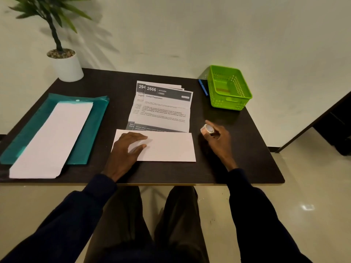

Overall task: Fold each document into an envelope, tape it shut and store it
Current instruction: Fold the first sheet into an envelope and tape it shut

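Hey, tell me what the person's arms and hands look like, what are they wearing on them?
The left sleeve and right sleeve are long, dark navy and plain, reaching the wrists, with no markings visible. The left hand and right hand are bare: no gloves, and no rings that I can make out.

On the tabletop [237, 149] an envelope [167, 147] lies front and centre, the left hand [127, 149] resting on its left part. The documents [163, 109] lie just behind it. The right hand [218, 137] holds a tape roll [208, 129] to the envelope's right. At left, a paper stack [53, 137] lies on a folder [91, 130]. A potted plant [66, 67] stands back left and a basket [229, 103] back right, with a pen [203, 87] beside it.
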